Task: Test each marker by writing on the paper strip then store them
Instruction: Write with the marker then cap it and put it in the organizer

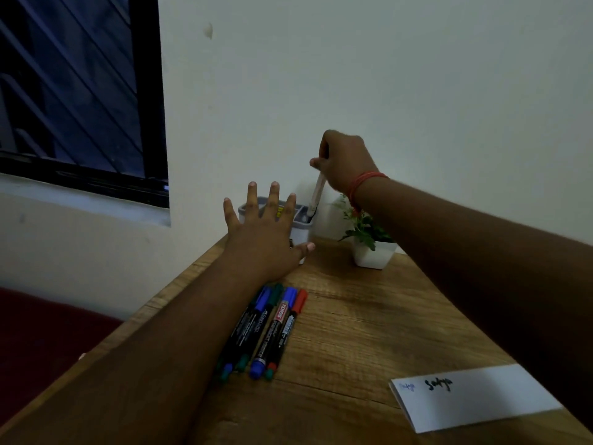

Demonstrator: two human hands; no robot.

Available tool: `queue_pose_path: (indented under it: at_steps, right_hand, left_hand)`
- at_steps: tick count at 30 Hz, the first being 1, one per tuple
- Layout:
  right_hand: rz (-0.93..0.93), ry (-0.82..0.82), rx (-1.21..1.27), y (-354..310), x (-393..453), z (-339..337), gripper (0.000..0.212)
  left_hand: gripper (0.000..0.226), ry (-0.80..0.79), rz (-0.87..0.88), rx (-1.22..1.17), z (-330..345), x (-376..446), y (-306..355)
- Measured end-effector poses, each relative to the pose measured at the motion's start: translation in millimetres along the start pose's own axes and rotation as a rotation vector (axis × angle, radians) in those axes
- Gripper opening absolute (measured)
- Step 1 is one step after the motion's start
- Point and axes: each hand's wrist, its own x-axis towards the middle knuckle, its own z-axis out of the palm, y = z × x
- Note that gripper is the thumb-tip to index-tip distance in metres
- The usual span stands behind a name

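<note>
My right hand (345, 162) grips the top of a white marker (317, 194) that stands almost upright, its lower end inside the right compartment of a grey desk organizer (305, 220) by the wall. My left hand (264, 232) is spread with straight fingers in front of the organizer and covers most of it. Several markers (263, 329) with blue, green and red caps lie side by side on the wooden table (353, 332). A white paper strip (475, 399) lies at the front right with a faint blue scribble and a black written word on it.
A small green plant in a white square pot (373, 252) stands right of the organizer, under my right forearm. The table's left edge runs diagonally; a dark red seat (41, 332) lies beyond it. A dark window (80, 91) is at upper left.
</note>
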Motion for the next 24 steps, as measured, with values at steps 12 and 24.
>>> queue_pose_path:
  at_steps: [12, 24]
  right_hand:
    - [-0.078, -0.169, -0.296, 12.5, -14.9, 34.4, 0.027]
    - [-0.381, 0.055, -0.236, 10.7, -95.7, -46.3, 0.029]
  left_hand:
    - [0.096, -0.003, -0.024, -0.005, 0.2, 0.1, -1.6]
    - [0.1, -0.089, -0.038, 0.011, -11.5, -2.2, -5.8]
